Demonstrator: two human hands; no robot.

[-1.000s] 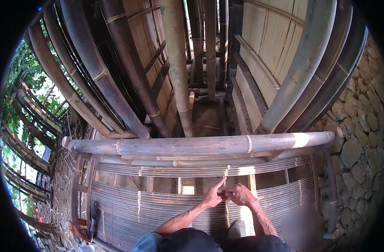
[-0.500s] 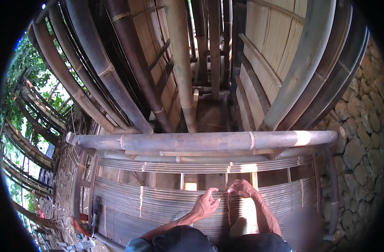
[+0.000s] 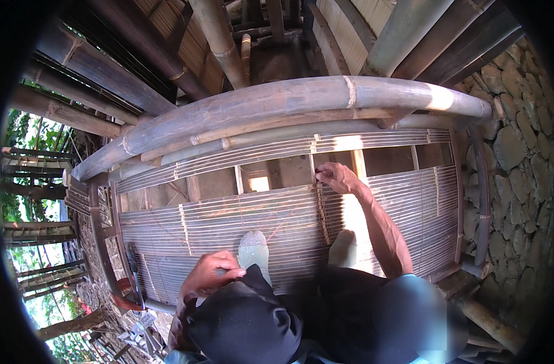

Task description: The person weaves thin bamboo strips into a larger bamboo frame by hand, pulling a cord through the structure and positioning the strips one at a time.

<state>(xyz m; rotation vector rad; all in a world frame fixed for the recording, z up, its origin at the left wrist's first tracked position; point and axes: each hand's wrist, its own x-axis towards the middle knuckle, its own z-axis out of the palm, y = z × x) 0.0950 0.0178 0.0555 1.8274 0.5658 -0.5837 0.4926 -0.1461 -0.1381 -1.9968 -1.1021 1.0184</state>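
Note:
A seat of thin bamboo slats (image 3: 253,212) stretches across in front of me, bound by rows of twisted lashing. My right hand (image 3: 339,178) reaches to the slats' far edge, its fingertips pinched on a thin cord at the top of the middle lashing (image 3: 322,212). Close to my body, my left hand (image 3: 211,272) is closed beside my dark-clothed knee (image 3: 243,315); whatever its fingers hold cannot be made out. A faint reddish strand (image 3: 278,227) crosses the slats between the hands. My feet (image 3: 253,247) rest on the slats.
A thick bamboo rail (image 3: 259,103) runs along the far side, with upright bamboo poles (image 3: 219,42) behind it. Beyond the gap in the slats lie crosspieces (image 3: 239,179). A tool with a red part (image 3: 128,291) is at the left end; a stone wall (image 3: 513,145) stands right.
My hands have parted: the left has drawn back toward my knee, while the right stays at the lashing's top. The view has tilted downward, showing more of my legs and feet.

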